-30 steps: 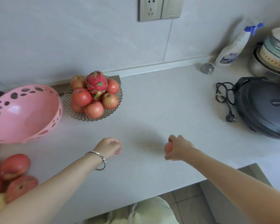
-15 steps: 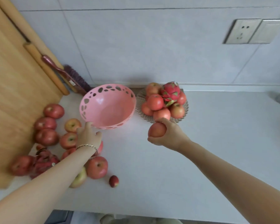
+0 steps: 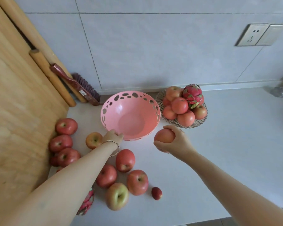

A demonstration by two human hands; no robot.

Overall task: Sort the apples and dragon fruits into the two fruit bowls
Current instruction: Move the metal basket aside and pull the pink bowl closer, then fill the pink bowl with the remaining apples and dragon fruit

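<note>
1. Apples are noted loose on the counter at the left front. One group lies against the wooden board and another nearer the front edge, with a yellow-green one among them.
2. One apple is gripped in the right hand, fingers and thumb curled round it. It is held above the counter, just in front of the wire bowl.
3. The wire bowl is set by the back wall and heaped with apples. A dragon fruit is perched on top.
4. The pink bowl is placed just left of the wire bowl, upright on the counter.
5. The left hand is laid at the near rim of the pink bowl, fingers touching it. Whether they are curled round the rim cannot be told. A bracelet is worn at the wrist.
6. A second dragon fruit is seen near the front edge, largely hidden under the left forearm.
7. A small dark-red fruit is noted just beside the front apples.
8. A brush is propped in the back left corner.
</note>
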